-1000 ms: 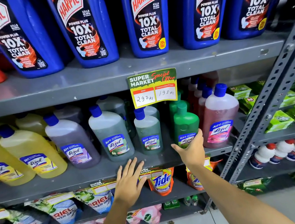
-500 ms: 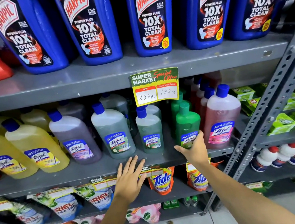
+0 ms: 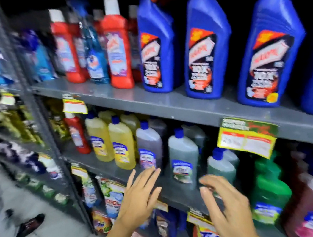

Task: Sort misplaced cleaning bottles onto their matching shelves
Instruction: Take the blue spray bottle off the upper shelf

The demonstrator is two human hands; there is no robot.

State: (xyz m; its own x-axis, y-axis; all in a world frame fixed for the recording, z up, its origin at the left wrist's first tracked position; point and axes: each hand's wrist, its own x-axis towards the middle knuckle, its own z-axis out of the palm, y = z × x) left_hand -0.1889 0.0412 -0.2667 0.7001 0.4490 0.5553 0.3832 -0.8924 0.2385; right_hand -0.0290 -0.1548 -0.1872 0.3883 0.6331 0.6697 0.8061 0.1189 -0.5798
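The view is blurred. My left hand (image 3: 141, 195) is open with its fingers spread in front of the middle shelf's edge (image 3: 182, 195), below a purple-grey bottle (image 3: 149, 146). My right hand (image 3: 225, 206) is open and empty, in front of a small grey-green bottle (image 3: 220, 167). A red bottle (image 3: 77, 135) stands at the middle shelf's far left beside yellow bottles (image 3: 121, 145). On the upper shelf, red bottles (image 3: 117, 45) stand left of blue Harpic bottles (image 3: 205, 48), with a blue spray bottle (image 3: 94, 55) among the red ones. A green bottle (image 3: 271, 189) stands to the right.
A grey shelf upright (image 3: 33, 105) divides this bay from the one on the left. Another person's dark shoe (image 3: 26, 228) is on the tiled floor at left. A yellow price tag (image 3: 246, 141) hangs from the upper shelf. Detergent pouches (image 3: 111, 195) fill the lower shelf.
The view has swung left and up, showing red bottles. My right hand has come off the green bottle; both hands now hover open before the middle shelf.
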